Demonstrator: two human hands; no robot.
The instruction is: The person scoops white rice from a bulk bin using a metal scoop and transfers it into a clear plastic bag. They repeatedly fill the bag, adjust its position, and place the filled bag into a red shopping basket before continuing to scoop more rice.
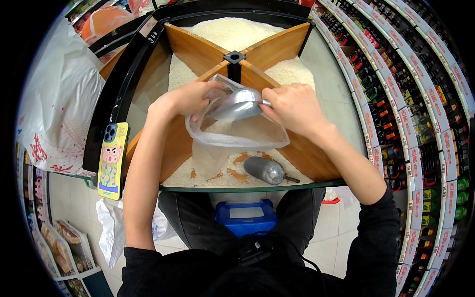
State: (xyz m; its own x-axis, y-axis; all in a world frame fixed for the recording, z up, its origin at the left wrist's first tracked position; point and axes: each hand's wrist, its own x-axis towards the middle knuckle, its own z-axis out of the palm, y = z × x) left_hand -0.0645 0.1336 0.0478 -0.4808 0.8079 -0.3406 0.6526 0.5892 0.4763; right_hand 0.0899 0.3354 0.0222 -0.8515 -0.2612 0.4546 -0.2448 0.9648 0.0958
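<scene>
My left hand [191, 98] grips the rim of a clear plastic bag [237, 141] and keeps its mouth apart. In my right hand [291, 105] is the handle of a shiny metal scoop [245, 102], tilted with its bowl inside the bag's mouth. Some pale grain, apparently rice, shows in the bag below the scoop. The bag hangs over the near compartment of a wooden-divided bin, where a thin layer of white rice [182, 178] lies with bare wood showing through. A second, duller metal scoop [265, 170] rests on that rice, its handle pointing right.
Wooden dividers [310, 156] meet at a black centre post [234, 59]; the far compartment holds heaped rice [233, 31]. A yellow-cased phone [112, 161] leans at the bin's left edge beside a large white bag [59, 100]. Shelves of bottles [397, 111] line the right. A blue box [246, 219] is between my legs.
</scene>
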